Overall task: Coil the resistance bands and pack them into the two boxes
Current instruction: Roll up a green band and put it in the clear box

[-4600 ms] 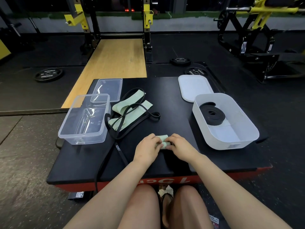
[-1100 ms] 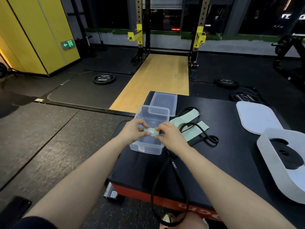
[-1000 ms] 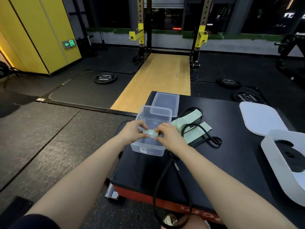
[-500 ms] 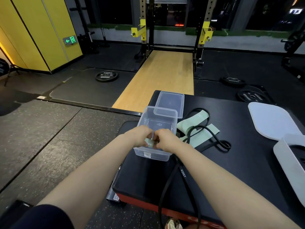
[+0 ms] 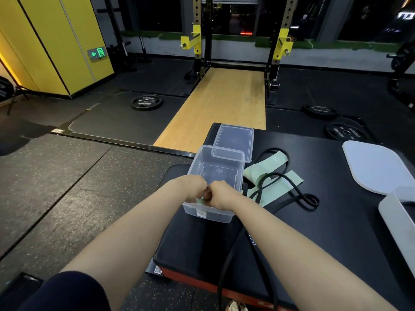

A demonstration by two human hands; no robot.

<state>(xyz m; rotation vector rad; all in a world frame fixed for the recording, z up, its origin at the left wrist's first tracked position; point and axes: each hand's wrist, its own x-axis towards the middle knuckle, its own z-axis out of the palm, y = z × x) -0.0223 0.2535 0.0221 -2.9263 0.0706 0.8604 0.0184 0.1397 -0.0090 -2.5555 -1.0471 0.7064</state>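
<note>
Both hands, left hand (image 5: 195, 187) and right hand (image 5: 221, 194), had sunk into the clear box (image 5: 233, 215) at 12 o'clock, their grip pinching the coiled green band (image 5: 200, 201), which next needed releasing.

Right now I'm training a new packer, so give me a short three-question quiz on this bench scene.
1. True or false: both hands hold the coiled green band inside the clear box.
2. Which lies loose on the bench beside that box? A) a dumbbell B) green bands tangled with a black band C) a towel
3. Fill in: the clear lid lies just ___ the clear box.

Key: 1 true, left hand and right hand meet over it. 2 B. 3 behind.
</note>
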